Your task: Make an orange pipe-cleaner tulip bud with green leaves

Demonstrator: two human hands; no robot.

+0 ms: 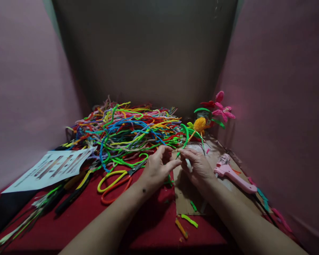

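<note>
My right hand (199, 166) pinches a green pipe cleaner (185, 136), which curves upward from the fingertips. A small white piece (188, 165) shows against the same hand's fingers; its kind is unclear. My left hand (161, 163) is beside it, thumb and curled fingers apart, close to the lower end of the green pipe cleaner. Scissors (117, 180) with yellow and orange handles lie by my left wrist. Under my right hand is a cardboard sheet (183, 198). A yellow pompom-like flower head (200, 124) stands just behind the hands.
A large heap of coloured pipe cleaners (133, 127) fills the back. Pink pipe-cleaner flowers (223, 112) stand at back right. A pink glue gun (236, 177) lies on the right. At left are a printed sheet (50, 170) and black-yellow pliers (77, 189). Offcuts (189, 220) lie in front.
</note>
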